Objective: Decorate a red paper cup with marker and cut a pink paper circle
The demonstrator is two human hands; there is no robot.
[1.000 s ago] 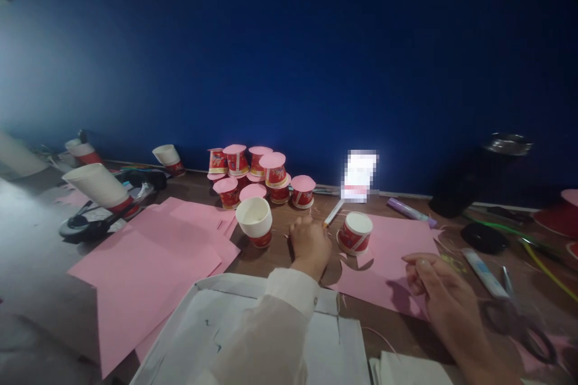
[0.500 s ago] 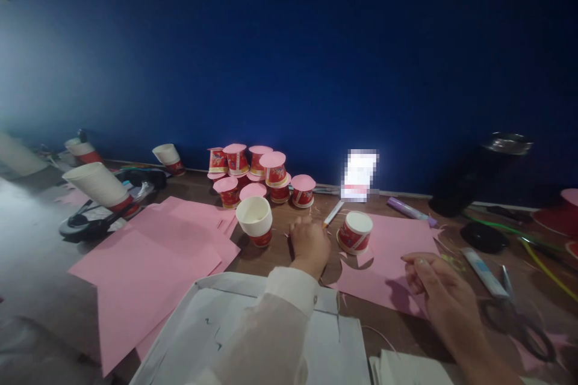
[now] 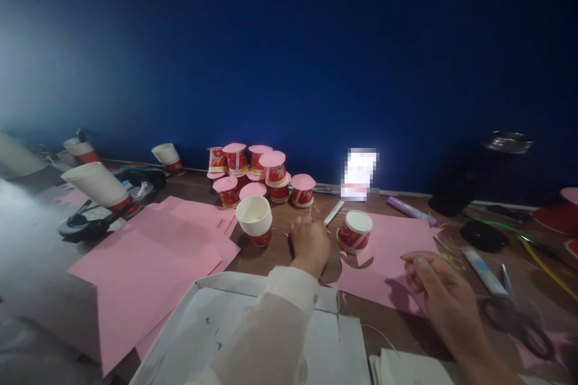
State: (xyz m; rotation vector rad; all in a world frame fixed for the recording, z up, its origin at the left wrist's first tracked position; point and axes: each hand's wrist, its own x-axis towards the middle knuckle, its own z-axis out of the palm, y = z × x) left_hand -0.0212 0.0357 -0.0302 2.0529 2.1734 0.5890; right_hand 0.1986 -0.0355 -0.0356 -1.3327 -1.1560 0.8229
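My left hand point(image 3: 309, 242) rests low on the table with its fingers curled down; whatever may lie under them is hidden. Just beyond it is a slim white pen point(image 3: 333, 214). To its left stands a stack of white paper cups point(image 3: 254, 216) in a red cup. On its right, an upturned red paper cup point(image 3: 354, 232) with a white base sits on the cut edge of a pink paper sheet point(image 3: 400, 240). Over that sheet's right part hovers my right hand point(image 3: 440, 286), thumb and fingers drawn together, with nothing visible between them.
Several red cups topped with pink paper discs point(image 3: 273, 159) are stacked at the back. Pink sheets point(image 3: 162, 258) lie left, a white box lid point(image 3: 253, 319) in front. At right are scissors point(image 3: 519, 325), a glue tube point(image 3: 484, 272), a purple marker point(image 3: 410, 212) and a dark bottle point(image 3: 474, 174).
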